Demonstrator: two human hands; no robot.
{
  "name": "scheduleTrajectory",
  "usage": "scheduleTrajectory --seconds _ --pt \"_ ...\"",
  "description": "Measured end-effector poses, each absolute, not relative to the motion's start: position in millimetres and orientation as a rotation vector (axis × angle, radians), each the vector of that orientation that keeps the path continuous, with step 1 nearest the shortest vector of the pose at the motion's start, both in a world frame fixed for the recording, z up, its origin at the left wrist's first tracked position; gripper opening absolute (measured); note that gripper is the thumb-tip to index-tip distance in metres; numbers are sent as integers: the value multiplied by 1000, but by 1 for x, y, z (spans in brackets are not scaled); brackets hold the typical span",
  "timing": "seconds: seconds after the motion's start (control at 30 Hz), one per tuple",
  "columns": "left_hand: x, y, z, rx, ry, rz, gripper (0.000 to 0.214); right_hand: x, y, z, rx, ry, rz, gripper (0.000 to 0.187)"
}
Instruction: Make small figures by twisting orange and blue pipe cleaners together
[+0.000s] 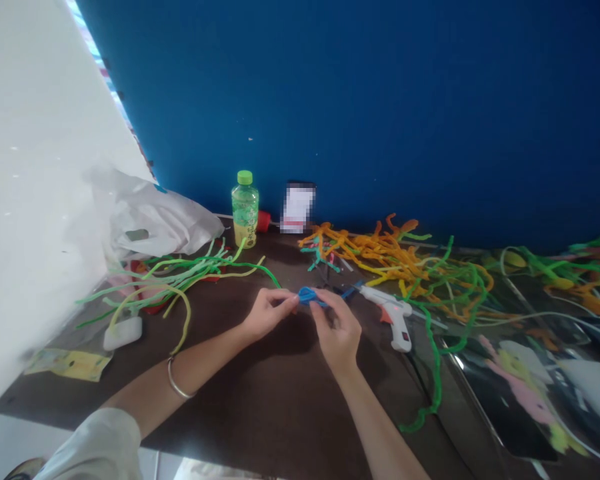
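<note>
Between my two hands, above the middle of the dark table, is a small blue coil [307,295] that looks like bent pipe cleaner. My left hand [270,312] pinches its left side between thumb and index finger. From the right, my right hand [337,327] grips the other side with its thumb and fingers, covering part of the coil. A white hot glue gun [393,312] with an orange trigger lies just to the right of my right hand. Beyond my hands sits a small teal and red pipe-cleaner piece [321,257].
Green pipe cleaners [205,267] spread at the left by a white plastic bag [160,217]. A bottle [245,210] and a propped phone [298,207] stand at the back. Orange pipe cleaners [380,253] heap at the right, near a black tablet [500,400]. A blue partition [355,120] rises behind.
</note>
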State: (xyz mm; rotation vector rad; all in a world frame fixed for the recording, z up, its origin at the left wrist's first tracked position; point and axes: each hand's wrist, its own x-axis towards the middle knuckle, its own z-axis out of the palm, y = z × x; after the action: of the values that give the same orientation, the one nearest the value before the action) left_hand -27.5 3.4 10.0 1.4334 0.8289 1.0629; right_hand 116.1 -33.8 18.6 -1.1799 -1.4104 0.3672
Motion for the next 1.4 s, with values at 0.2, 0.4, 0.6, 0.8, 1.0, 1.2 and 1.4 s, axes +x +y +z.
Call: scheduleTrajectory --seconds 0.2,0.4,0.6,0.8,1.0,1.2,1.4 --pt "-23 4 10 1128 752 1034 38 120 -33 16 -1178 -1492 329 22" --pt "-21 10 10 751 551 970 30 119 -31 14 -1255 -1608 325 26" --pt "-19 12 8 670 542 979 25 117 -30 16 -1217 -1598 314 15" --pt "-21 12 4 620 480 911 24 116 -30 15 -1159 -1681 166 19" --pt "-29 13 5 439 376 852 19 118 -23 6 -1234 -1738 -85 25" --pt "-29 9 7 532 350 828 22 123 -8 -4 -1292 -1735 76 24" --pt "-29 6 5 599 332 762 26 116 -8 -14 -1113 -1818 351 30"
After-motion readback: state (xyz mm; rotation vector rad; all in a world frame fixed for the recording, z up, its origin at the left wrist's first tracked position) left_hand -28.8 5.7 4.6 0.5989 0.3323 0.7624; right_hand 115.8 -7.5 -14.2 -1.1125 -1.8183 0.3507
